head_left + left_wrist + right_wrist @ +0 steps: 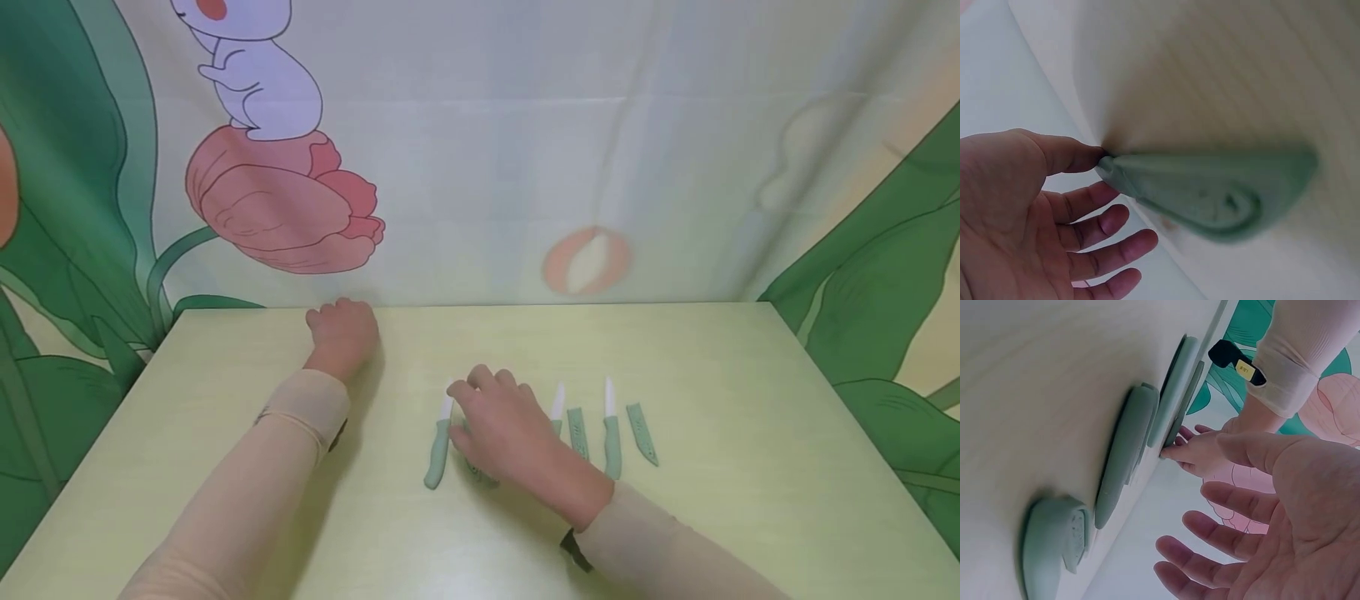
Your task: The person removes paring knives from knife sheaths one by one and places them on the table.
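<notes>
My left hand [343, 336] reaches towards the far left of the table, its thumb and index finger pinching one end of a green knife sheath [1204, 187]. The other fingers are spread away from it; in the head view that sheath is hidden behind the arm. My right hand [506, 425] hovers with loosely bent fingers, holding nothing, beside a paring knife [438, 454] with a green handle and white blade. Partly hidden under this palm lies another green sheath [480, 477]. In the right wrist view its fingers [1229, 506] are apart from the knives.
Right of my right hand lie a second knife [557, 408], partly covered, a sheath [577, 429], a third knife [612, 442] and another sheath [642, 433]. The pale wooden table [750, 500] ends at a printed curtain [480, 167].
</notes>
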Demonstrator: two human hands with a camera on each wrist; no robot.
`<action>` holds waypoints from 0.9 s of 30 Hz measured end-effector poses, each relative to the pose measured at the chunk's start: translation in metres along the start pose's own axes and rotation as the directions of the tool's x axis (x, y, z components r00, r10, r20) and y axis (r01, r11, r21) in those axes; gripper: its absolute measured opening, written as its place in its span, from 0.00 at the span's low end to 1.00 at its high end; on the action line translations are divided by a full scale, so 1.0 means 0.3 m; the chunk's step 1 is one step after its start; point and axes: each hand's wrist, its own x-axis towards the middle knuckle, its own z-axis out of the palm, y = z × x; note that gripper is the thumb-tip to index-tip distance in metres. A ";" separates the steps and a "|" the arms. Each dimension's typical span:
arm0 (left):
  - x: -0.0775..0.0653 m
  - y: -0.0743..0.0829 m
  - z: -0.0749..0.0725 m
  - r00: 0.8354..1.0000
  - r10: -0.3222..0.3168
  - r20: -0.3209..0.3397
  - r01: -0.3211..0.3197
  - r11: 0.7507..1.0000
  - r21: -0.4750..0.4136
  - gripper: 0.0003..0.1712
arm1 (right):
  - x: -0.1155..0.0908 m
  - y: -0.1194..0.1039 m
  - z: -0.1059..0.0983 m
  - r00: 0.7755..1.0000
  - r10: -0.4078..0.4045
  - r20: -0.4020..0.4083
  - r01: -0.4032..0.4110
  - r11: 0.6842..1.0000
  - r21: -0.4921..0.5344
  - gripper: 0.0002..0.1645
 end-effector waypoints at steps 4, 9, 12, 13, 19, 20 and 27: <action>-0.011 0.006 -0.003 1.000 -0.021 0.013 0.021 0.999 -0.025 0.20 | 0.027 -0.013 -0.002 0.999 0.016 0.041 -0.016 1.000 0.004 0.26; -0.023 0.013 0.003 0.999 -0.043 0.025 0.044 0.998 -0.038 0.20 | 0.059 -0.029 0.009 0.995 0.038 0.093 -0.040 0.999 0.019 0.27; -0.031 0.014 0.008 0.998 -0.057 0.028 0.058 0.998 -0.032 0.21 | 0.074 -0.038 0.018 0.993 0.044 0.109 -0.046 0.999 0.021 0.28; -0.034 0.015 0.008 0.998 -0.063 0.032 0.064 0.997 -0.031 0.21 | 0.079 -0.042 0.020 0.992 0.047 0.113 -0.050 0.998 0.025 0.28; -0.059 0.026 0.003 0.993 -0.097 0.074 0.101 0.993 -0.059 0.21 | 0.099 -0.059 0.035 0.993 0.047 0.112 -0.051 0.998 0.035 0.29; -0.062 0.028 0.004 0.992 -0.100 0.078 0.105 0.992 -0.066 0.21 | 0.102 -0.061 0.037 0.993 0.043 0.112 -0.046 0.999 0.028 0.29; -0.089 0.046 0.008 0.988 -0.127 0.089 0.136 0.985 -0.109 0.18 | 0.124 -0.085 0.056 0.989 0.036 0.142 -0.033 0.999 -0.027 0.29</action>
